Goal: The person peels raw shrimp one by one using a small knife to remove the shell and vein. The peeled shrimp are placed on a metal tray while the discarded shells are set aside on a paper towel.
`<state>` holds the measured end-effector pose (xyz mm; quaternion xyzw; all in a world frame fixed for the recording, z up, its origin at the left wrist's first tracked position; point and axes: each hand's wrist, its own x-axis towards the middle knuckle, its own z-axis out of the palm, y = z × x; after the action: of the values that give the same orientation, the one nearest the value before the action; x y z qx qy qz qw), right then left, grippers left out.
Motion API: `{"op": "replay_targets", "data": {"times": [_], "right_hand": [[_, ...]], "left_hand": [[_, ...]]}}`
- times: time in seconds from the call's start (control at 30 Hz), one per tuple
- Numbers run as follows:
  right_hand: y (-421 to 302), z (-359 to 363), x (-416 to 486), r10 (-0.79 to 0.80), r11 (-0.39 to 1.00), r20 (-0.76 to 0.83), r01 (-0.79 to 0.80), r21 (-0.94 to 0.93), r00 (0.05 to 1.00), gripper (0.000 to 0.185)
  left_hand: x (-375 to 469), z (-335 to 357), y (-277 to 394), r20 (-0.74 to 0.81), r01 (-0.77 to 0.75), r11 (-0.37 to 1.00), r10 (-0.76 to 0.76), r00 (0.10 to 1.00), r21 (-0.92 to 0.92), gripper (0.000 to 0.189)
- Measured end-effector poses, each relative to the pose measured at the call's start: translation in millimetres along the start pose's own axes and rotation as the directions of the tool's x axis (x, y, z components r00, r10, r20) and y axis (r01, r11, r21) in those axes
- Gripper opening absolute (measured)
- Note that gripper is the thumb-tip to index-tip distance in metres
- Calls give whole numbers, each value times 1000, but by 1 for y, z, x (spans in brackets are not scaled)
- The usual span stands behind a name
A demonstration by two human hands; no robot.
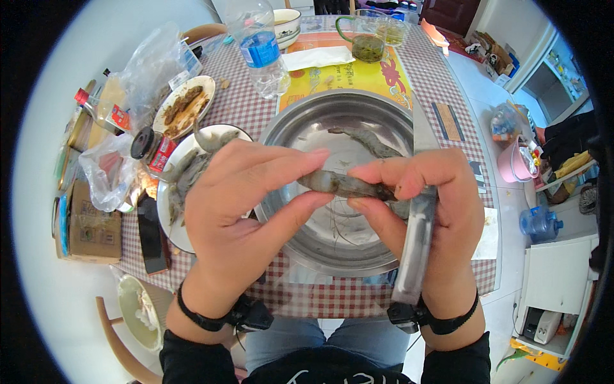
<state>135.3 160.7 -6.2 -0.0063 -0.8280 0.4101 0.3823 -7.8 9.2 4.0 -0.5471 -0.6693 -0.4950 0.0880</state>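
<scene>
Over a steel basin (336, 259), a raw grey shrimp (343, 185) is stretched level between both hands. The thumb and index finger of my left hand (240, 201) pinch one end of it. Thumb and fingers of my right hand (431, 206) grip the other end, and that same hand also holds a knife (416, 240) with a metal handle, its blade pointing away from me. In the basin lie another shrimp (367, 140) and some loose feelers. More raw shrimps (184, 175) are heaped on a white plate (170, 230), partly hidden behind my left hand.
Beyond the basin stand a plastic bottle (261, 53), a glass jug (368, 45) and a bowl (288, 21). A plate of brown food (184, 108), a lidded jar (152, 149), a phone (152, 235) and a cardboard box (93, 223) are at the left.
</scene>
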Motion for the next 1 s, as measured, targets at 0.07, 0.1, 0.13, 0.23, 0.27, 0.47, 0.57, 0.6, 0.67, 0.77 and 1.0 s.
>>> {"op": "replay_targets", "data": {"times": [0.07, 0.1, 0.13, 0.23, 0.27, 0.47, 0.57, 0.6, 0.67, 0.77, 1.0], "right_hand": [[0, 0, 0, -8, 1000, 4, 8, 21, 1000, 41], [1, 1, 0, 15, 998, -4, -15, 64, 1000, 39], [2, 1, 0, 39, 994, -11, -37, 106, 999, 38], [3, 0, 2, 74, 990, -74, -64, 123, 995, 42], [2, 0, 2, 91, 991, -129, -77, 111, 987, 48], [-24, -5, -4, 262, 904, -198, -168, 392, 945, 69], [-23, -3, -4, 285, 855, -206, -151, 496, 936, 57], [-22, -4, -3, 304, 860, -183, -186, 475, 935, 56], [-17, -4, -1, 307, 833, -140, -195, 517, 942, 51], [-10, -7, 1, 162, 876, -110, -91, 475, 981, 45], [-1, -15, 2, -92, 873, 16, 73, 482, 996, 39]], "left_hand": [[0, -3, 2, 40, 10, 1000, -10, 999, -6, 35], [-2, -4, 3, 49, 36, 999, -34, 998, -33, 34], [-3, -4, 4, 58, 66, 996, -62, 996, -59, 33], [-4, -5, 4, 69, 164, 961, -153, 986, -220, 31], [-4, -5, 3, 49, 128, 973, -121, 991, -192, 31], [-4, -3, 0, 40, 4, 993, 1, 999, -121, 33], [-6, 0, 4, 41, 56, 981, -49, 998, -183, 34], [-7, 0, 6, 43, 97, 970, -90, 995, -224, 34], [-8, 0, 6, 48, 137, 946, -129, 991, -295, 34], [-7, 2, 3, 33, 139, 910, -137, 990, -392, 34], [-10, 6, 3, -61, 75, 960, -95, 994, -271, 35]]}}
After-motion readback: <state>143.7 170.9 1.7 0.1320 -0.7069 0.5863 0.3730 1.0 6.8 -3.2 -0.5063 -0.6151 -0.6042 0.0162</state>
